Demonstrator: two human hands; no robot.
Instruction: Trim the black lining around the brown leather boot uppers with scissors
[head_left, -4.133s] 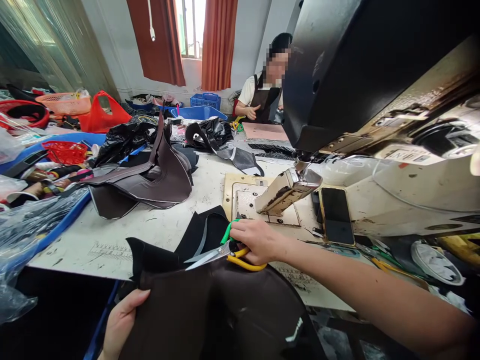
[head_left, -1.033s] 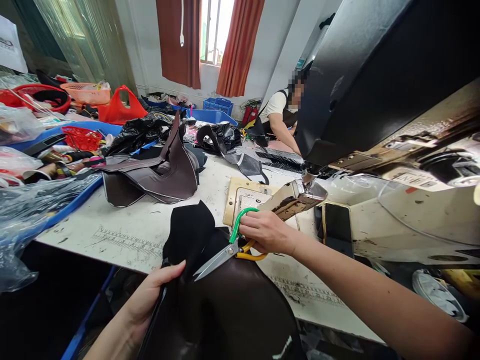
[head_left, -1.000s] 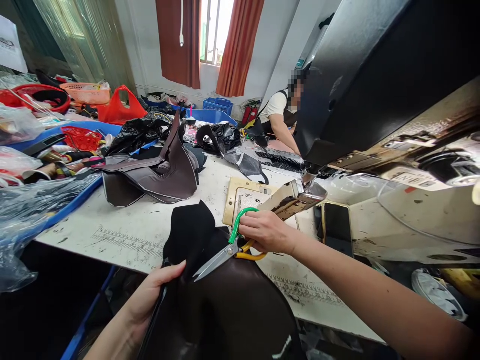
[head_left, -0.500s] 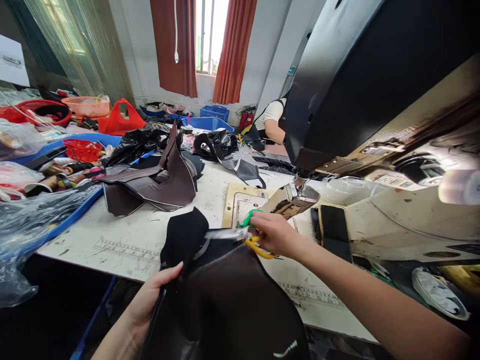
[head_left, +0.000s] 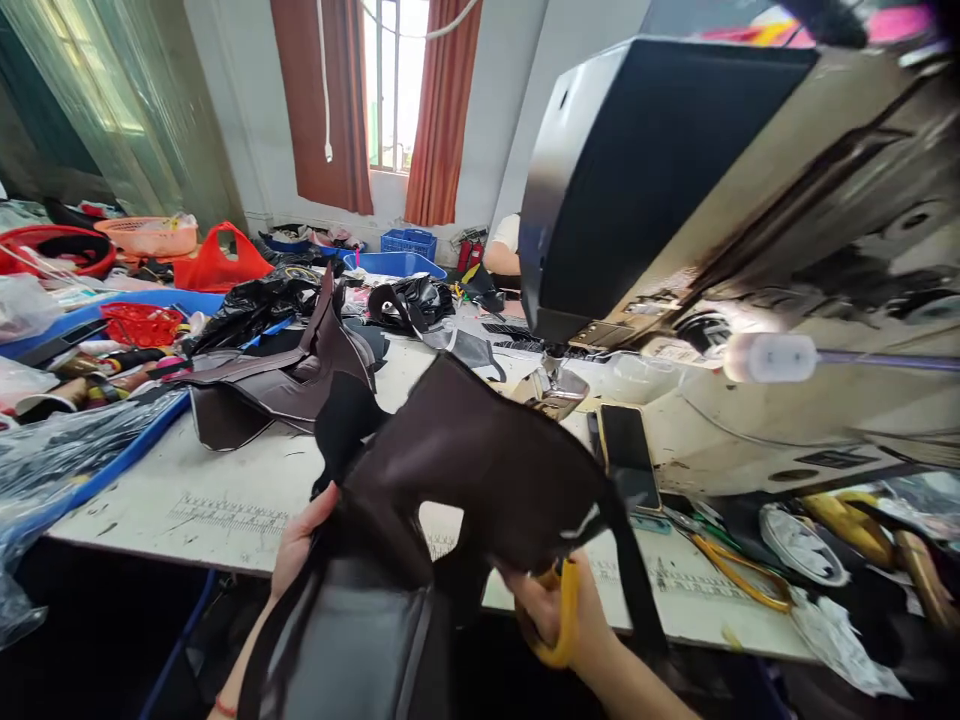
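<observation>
A dark brown leather-like sewn piece with black lining and a cut-out opening is held up in front of me, over the table's front edge. My left hand is closed on its left side, beside a black fabric flap; the piece hides some fingers. At the lower right, my right hand is closed round scissors, whose yellow handle shows. Its fingers also touch the piece's lower edge. The blades are hidden.
On the right stands a sewing machine, with a phone by its base and a yellow-handled tool nearby. Another brown piece lies at left, beside a blue-rimmed tray. A person's arm shows behind the machine.
The scissors have moved from the black flap near the machine bed down to the right. The brown piece has been raised and turned, showing its opening. My view has shifted right.
</observation>
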